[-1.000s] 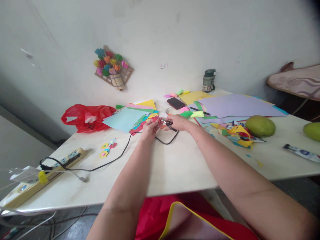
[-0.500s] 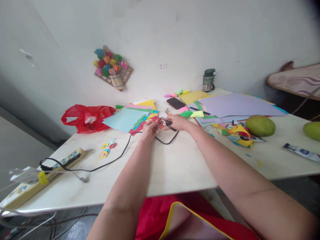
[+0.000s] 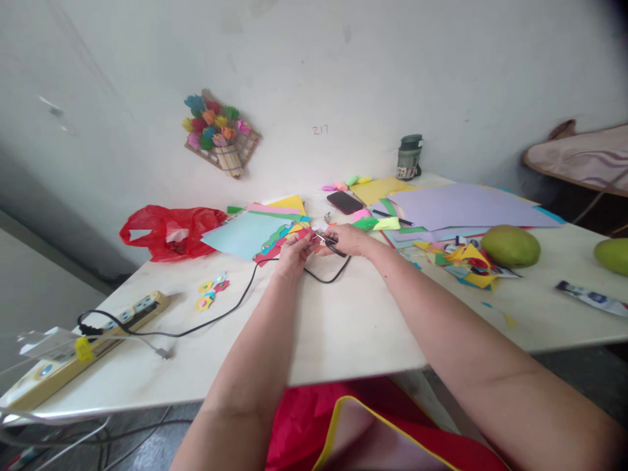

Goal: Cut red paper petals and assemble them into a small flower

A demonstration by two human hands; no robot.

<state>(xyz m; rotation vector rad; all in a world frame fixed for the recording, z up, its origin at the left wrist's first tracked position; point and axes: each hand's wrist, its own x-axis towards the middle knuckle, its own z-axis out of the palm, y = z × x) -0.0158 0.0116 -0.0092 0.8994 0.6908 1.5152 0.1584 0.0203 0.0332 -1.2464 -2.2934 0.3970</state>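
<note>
Dark-handled scissors (image 3: 335,245) are in my right hand (image 3: 347,240), whose fingers are wrapped round the handles. Their blades point left, toward the fingertips of my left hand (image 3: 296,252). That hand is closed in a pinch on a small red paper piece (image 3: 313,239); its exact shape is too small to tell. Wavy-edged coloured paper strips (image 3: 275,243) lie just behind and left of my left hand, beside a light blue sheet (image 3: 245,234). A black cable (image 3: 321,280) runs across the table below both hands.
At the left are a red plastic bag (image 3: 181,229), paper flowers (image 3: 212,290) and a power strip (image 3: 142,307). Behind my hands lies a phone (image 3: 345,202). Lilac sheets (image 3: 466,206), paper scraps (image 3: 471,265), a green fruit (image 3: 511,246) and a tube (image 3: 591,297) are on the right.
</note>
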